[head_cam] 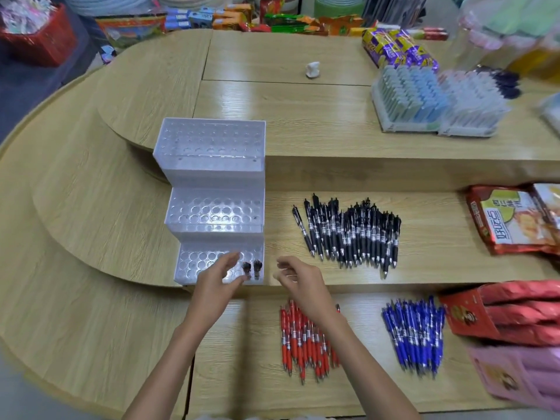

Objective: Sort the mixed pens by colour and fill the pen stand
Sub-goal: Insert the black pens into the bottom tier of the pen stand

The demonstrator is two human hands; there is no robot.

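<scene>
A clear three-tier pen stand (212,204) stands on the wooden counter. Two black pens (252,269) stand in holes at the right end of its lowest tier. My left hand (216,281) hovers over that tier, fingers loosely spread, holding nothing. My right hand (298,281) hangs just right of the stand, fingers loosely curled and empty. A pile of black pens (351,234) lies on the middle shelf. Red pens (306,341) lie under my right forearm, and blue pens (415,334) lie further right.
Two racks of pastel pens (436,101) stand on the upper shelf at the right, near purple packets (397,50). A small white object (312,69) sits mid-shelf. Snack bags (512,216) and red and pink packs (515,322) crowd the right edge.
</scene>
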